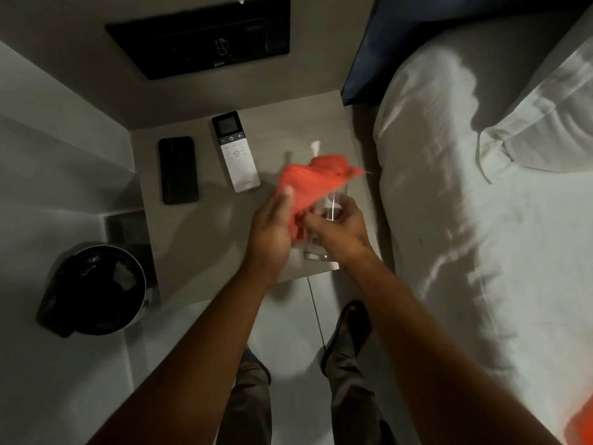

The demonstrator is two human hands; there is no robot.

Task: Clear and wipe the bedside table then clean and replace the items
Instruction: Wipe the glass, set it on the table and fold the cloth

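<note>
Over the front right part of the grey bedside table (199, 239), my right hand (340, 232) grips a clear drinking glass (327, 220) around its side. My left hand (272, 232) holds an orange cloth (314, 181) against the glass; the cloth drapes over the rim and fans out above it. A black phone (178, 170) lies flat at the table's back left. Beside it, a white remote with a small screen (236, 152) rests face up.
A bed with white sheets (465, 236) and a pillow (545, 123) runs along the right. A black-lined waste bin (96, 290) stands on the floor at the left. A dark panel (205, 40) hangs on the wall behind the table. My feet stand below.
</note>
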